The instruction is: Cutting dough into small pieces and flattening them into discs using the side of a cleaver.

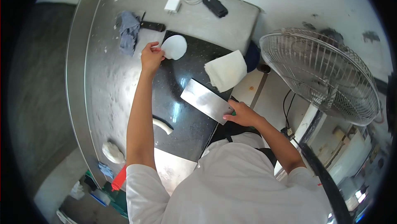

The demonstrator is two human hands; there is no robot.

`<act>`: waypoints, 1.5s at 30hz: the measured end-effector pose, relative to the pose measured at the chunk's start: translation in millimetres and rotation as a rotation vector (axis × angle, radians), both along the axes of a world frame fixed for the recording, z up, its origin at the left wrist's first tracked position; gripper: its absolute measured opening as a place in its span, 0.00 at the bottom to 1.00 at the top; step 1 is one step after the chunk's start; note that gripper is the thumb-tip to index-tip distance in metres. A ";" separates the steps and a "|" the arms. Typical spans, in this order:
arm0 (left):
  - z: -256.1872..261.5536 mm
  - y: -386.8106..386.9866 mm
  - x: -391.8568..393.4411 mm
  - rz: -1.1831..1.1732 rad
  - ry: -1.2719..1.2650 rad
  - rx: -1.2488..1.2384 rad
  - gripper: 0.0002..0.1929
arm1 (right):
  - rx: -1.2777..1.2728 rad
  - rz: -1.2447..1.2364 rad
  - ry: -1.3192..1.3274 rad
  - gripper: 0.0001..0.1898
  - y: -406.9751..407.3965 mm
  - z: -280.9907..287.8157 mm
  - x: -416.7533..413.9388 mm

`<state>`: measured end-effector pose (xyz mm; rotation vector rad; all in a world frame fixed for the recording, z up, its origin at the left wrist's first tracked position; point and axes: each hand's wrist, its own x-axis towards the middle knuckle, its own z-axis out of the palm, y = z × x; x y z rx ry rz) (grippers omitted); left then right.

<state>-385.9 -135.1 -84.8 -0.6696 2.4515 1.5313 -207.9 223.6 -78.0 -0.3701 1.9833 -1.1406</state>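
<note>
My left hand (152, 57) pinches the left edge of a thin, round white dough sheet (175, 47) at the far left corner of a black work slab (192, 137). In my right hand (243, 114) is a broad, rectangular cleaver (204, 100); its bright blade reaches over the slab's right part, and most of the handle is hidden by my fingers. A folded cream cloth (227, 70) lies beyond the blade on the slab's right edge. Near my left forearm a short rope of white dough (162, 125) rests on the slab, partly covered by the arm.
On the steel table (108, 78) lie a blue-grey rag (129, 31), a dark-handled tool (152, 26), a white charger (172, 5) and a black case-like object (215, 5). A white bundle (113, 152) and red squeeze bottle (119, 179) sit left. A caged fan (322, 72) stands right.
</note>
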 end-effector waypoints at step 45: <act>-7.5 22.3 367.1 0.529 0.420 -0.347 0.10 | 0.198 0.675 0.432 0.16 -137.3 59.1 9.5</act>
